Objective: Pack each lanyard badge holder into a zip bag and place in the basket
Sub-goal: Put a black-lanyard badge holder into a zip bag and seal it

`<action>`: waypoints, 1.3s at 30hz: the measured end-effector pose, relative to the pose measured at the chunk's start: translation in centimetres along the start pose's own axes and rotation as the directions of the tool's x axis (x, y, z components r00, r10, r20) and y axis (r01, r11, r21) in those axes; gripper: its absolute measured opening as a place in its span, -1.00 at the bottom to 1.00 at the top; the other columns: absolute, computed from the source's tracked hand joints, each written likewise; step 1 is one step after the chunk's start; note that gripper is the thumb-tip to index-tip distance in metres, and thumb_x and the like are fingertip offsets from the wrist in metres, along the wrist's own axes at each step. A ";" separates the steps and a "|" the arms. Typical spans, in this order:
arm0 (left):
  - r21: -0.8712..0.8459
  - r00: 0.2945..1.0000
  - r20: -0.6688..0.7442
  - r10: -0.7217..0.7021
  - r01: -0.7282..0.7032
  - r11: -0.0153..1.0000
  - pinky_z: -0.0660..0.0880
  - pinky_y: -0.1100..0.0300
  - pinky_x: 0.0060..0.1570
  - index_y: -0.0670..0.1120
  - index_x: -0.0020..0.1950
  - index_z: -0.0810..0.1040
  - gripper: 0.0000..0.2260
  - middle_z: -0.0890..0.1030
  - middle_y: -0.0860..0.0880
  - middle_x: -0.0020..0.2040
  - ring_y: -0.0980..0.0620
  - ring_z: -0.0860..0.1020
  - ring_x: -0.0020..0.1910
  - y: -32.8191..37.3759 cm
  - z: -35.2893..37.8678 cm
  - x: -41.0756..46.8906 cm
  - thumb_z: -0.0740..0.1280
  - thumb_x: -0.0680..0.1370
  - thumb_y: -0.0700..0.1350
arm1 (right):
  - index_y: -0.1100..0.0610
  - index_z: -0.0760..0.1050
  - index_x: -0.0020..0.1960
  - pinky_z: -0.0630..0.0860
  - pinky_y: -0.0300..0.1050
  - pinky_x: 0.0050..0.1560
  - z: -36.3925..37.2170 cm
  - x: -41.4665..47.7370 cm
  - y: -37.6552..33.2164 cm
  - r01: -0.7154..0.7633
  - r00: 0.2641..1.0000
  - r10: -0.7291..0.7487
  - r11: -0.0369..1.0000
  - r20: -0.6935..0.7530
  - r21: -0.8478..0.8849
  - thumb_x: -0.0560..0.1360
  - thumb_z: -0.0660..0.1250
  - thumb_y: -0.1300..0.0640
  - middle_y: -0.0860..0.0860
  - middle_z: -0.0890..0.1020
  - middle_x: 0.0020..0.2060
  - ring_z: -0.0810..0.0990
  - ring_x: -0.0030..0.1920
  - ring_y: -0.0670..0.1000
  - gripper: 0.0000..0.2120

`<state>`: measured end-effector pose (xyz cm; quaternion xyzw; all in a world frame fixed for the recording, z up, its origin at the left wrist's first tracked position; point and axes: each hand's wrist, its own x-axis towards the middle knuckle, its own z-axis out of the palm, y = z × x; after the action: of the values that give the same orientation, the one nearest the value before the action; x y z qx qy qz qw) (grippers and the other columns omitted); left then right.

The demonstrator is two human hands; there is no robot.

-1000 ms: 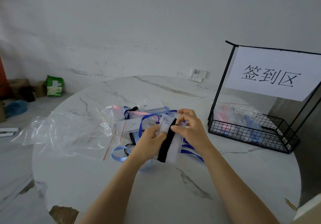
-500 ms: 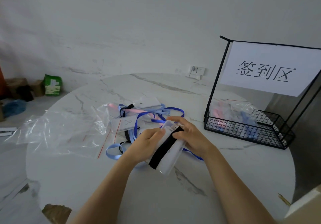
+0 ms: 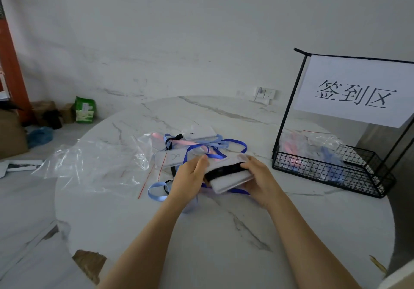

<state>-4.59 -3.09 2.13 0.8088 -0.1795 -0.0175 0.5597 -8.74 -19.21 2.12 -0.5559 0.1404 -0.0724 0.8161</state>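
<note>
- The left hand [image 3: 190, 177] grips the left end of a white badge holder [image 3: 233, 180], thumb pressed on top and the other fingers hidden beneath. The right hand [image 3: 261, 180] curls round the right end.
- A second ago the holder stood nearly upright between the hands. It has since been tipped over and now lies almost level, long side across.
- The black lanyard [image 3: 224, 169] is wound round the holder and runs along its top, pinned under both hands. The bundle looks gathered and ready for bagging.
- I cannot tell whether a bag is already round it.
- The holder is lifted just above the marble table [image 3: 201, 232], over a tangle of blue ribbons [image 3: 235, 142].
- Another loose holder [image 3: 171, 158] lies just beyond the left hand.
- The clear zip bags [image 3: 96, 165] lie farther left.
- The black wire basket [image 3: 324, 177] stands near on the right, with packed bags [image 3: 313, 145] inside.
</note>
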 end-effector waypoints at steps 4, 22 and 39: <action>0.078 0.992 -0.095 0.083 -0.076 0.994 0.42 0.09 -0.23 -0.06 0.05 0.50 -0.65 0.58 0.06 -0.24 0.04 0.43 -0.38 0.7 0.2 -0.5 0.05 0.54 0.12 | 0.13 0.42 -0.20 0.44 -0.24 -0.52 -1.0 0.9 0.2 0.088 0.962 -0.017 0.964 -0.272 0.250 0.52 0.19 0.27 0.07 0.52 -0.24 0.48 -0.27 0.03 -0.86; 0.698 0.883 -0.437 -0.171 0.453 0.555 0.03 -0.11 0.42 -0.09 0.51 0.07 -0.50 -0.03 -0.14 0.54 -0.15 -0.08 0.51 -6.4 -15.6 1.2 0.06 0.61 0.07 | 0.14 0.40 0.02 0.42 -0.12 -0.30 1.1 1.1 2.0 0.191 0.928 -0.203 0.979 -0.313 -0.070 0.57 0.19 0.16 0.00 0.49 -0.18 0.46 -0.20 -0.04 -0.93; 0.708 0.908 -0.365 -0.207 0.415 0.572 0.18 0.01 0.26 0.04 0.24 0.39 -0.73 0.41 -0.09 0.28 -0.13 0.30 0.30 -10.2 -13.4 3.1 0.11 0.56 -0.01 | 0.18 0.40 0.09 0.41 -0.11 -0.32 0.9 1.4 2.5 0.198 0.928 -0.233 0.969 -0.291 -0.144 0.55 0.19 0.23 0.01 0.47 -0.15 0.45 -0.19 -0.03 -0.87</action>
<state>4.13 11.20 -1.63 0.9834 0.0460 0.0607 0.1647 -7.24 -17.85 -0.04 -0.5949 0.2067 -0.2389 0.7391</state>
